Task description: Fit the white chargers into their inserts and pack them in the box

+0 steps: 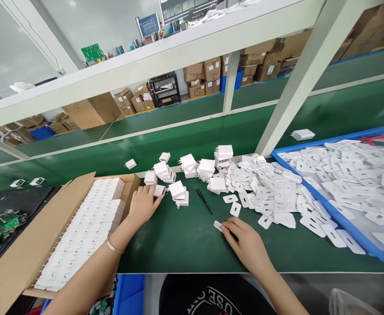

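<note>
My left hand (143,203) reaches to the left end of the group of white chargers, its fingers on a white charger (159,190). Between the thumb and fingers of my right hand (242,240) is a small white plate (218,225), held just above or on the green table (185,245). Black tweezers (203,200) lie between the hands. More white chargers (176,189) stand in small stacks behind them. A heap of loose white plates (267,188) spreads to the right of the stacks.
An open cardboard box (130,192) packed with white chargers is at the left. At the right, a blue tray (349,232) holds many white plates and red-handled pliers (382,139). A slanted white post (297,87) rises behind the heap. Single chargers (302,134) lie farther back.
</note>
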The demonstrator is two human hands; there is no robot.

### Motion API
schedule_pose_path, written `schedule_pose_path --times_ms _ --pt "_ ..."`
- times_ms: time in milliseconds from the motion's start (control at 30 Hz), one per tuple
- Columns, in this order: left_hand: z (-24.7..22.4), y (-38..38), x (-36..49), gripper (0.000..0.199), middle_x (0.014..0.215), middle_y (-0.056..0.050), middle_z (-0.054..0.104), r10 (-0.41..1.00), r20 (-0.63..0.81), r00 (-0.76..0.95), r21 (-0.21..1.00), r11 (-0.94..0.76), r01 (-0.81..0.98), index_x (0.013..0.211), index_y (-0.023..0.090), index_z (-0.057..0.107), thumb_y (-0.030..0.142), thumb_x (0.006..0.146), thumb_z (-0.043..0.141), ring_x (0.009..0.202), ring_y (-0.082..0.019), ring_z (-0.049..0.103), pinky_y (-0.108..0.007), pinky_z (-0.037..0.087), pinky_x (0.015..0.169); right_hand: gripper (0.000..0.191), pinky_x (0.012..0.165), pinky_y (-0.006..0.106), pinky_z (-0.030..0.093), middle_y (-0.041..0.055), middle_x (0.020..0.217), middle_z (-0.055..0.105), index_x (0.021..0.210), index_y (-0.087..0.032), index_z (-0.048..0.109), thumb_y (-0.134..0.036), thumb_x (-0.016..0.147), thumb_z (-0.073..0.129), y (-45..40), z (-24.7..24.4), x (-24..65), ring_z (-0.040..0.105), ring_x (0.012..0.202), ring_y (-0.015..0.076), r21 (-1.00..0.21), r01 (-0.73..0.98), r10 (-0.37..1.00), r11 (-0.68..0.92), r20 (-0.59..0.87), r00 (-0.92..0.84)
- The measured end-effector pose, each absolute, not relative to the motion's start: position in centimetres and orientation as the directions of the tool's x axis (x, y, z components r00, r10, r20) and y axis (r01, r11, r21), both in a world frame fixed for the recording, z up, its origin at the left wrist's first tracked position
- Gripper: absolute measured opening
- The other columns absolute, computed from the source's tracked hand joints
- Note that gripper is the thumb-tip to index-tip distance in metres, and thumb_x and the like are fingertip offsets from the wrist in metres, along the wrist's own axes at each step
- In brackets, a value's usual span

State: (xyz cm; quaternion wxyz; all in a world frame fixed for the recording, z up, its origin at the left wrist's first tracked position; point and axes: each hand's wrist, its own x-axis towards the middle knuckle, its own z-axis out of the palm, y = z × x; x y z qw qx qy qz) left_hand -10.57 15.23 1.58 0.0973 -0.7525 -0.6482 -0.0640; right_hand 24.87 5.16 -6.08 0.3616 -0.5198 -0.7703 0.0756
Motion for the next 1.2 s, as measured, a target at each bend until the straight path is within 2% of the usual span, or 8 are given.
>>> schedule_pose_path --times_ms 167,333,500,567,733,900,1033,1200 --pt "0.9 16.6 -8.9 0.040 0.114 -0.020 0.072 0.971 0.176 0.161 0.046 -0.172 0.984 0.134 0.017 0.067 0.033 0.105 0.044 0.116 -0.040 0.064 -0.053 0.048 0.099 0.024 0.074 0.035 0.058 0.0096 0.109 0.070 0.121 -0.020 0.066 -0.035 0.106 0.055 4.9 -5.8 24.8 0.072 0.086 0.0236 -0.509 0.767 0.873 0.390 0.471 -0.131" --pt "3.0 13.8 -9.5 0.048 0.125 -0.008 0.073 0.974 0.150 0.172 0.264 -0.207 0.942 0.137 0.027 0.062 0.039 0.112 0.023 0.112 -0.024 0.069 -0.038 0.054 0.096 0.020 0.076 0.040 0.056 0.0097 0.108 0.070 0.113 -0.021 0.067 -0.037 0.105 0.057 4.9 -6.2 24.8 0.070 0.089 0.0267 -0.419 0.810 0.871 0.409 0.443 -0.211" --pt "4.6 9.5 -9.0 0.049 0.117 -0.005 0.071 0.989 0.077 0.125 0.683 -0.144 0.716 0.128 0.027 0.067 0.052 0.111 0.028 0.085 -0.019 0.068 -0.037 0.055 0.091 0.027 0.070 0.034 0.055 0.0090 0.104 0.071 0.110 -0.020 0.068 -0.035 0.111 0.046 4.9 -6.2 24.7 0.071 0.081 0.0223 -0.440 0.789 0.859 0.428 0.469 -0.204" --pt "5.1 8.3 -8.5 0.048 0.119 -0.007 0.070 0.991 0.068 0.114 0.783 -0.124 0.610 0.126 0.025 0.069 0.053 0.110 0.033 0.088 -0.020 0.067 -0.038 0.055 0.090 0.029 0.067 0.032 0.054 0.0083 0.101 0.071 0.107 -0.021 0.068 -0.033 0.112 0.042 4.8 -6.2 24.7 0.071 0.077 0.0200 -0.472 0.777 0.858 0.416 0.488 -0.162" --pt "6.5 6.1 -7.3 0.050 0.126 -0.009 0.067 0.990 0.082 0.112 0.868 -0.126 0.480 0.122 0.025 0.072 0.056 0.108 0.035 0.119 -0.026 0.060 -0.037 0.052 0.099 0.031 0.058 0.030 0.054 0.0080 0.102 0.071 0.133 -0.020 0.059 -0.034 0.111 0.043 4.5 -6.1 24.9 0.067 0.064 0.0171 -0.552 0.758 0.882 0.347 0.466 -0.064" --pt "7.3 4.4 -6.5 0.053 0.122 -0.008 0.068 0.992 0.009 0.122 0.926 -0.054 0.373 0.123 0.024 0.071 0.058 0.108 0.033 0.098 -0.023 0.061 -0.035 0.050 0.092 0.026 0.064 0.032 0.057 0.0105 0.116 0.070 0.120 -0.022 0.062 -0.036 0.110 0.043 4.5 -5.6 25.0 0.072 0.075 0.0201 -0.496 0.788 0.887 0.365 0.442 -0.133" --pt "7.0 3.6 -6.0 0.054 0.114 -0.006 0.068 0.995 -0.028 0.091 0.950 -0.002 0.311 0.124 0.025 0.071 0.060 0.108 0.034 0.091 -0.021 0.057 -0.035 0.047 0.091 0.031 0.059 0.033 0.055 0.0124 0.119 0.067 0.124 -0.021 0.062 -0.043 0.109 0.045 4.6 -5.4 24.9 0.070 0.071 0.0208 -0.437 0.816 0.895 0.380 0.397 -0.204" --pt "5.9 2.8 -4.9 0.055 0.100 -0.005 0.067 0.993 -0.087 0.080 0.976 0.069 0.205 0.119 0.025 0.073 0.062 0.107 0.034 0.085 -0.020 0.054 -0.034 0.045 0.084 0.030 0.058 0.033 0.055 0.0117 0.114 0.070 0.118 -0.021 0.062 -0.039 0.111 0.039 5.0 -5.3 25.1 0.069 0.066 0.0195 -0.485 0.796 0.902 0.362 0.398 -0.168"
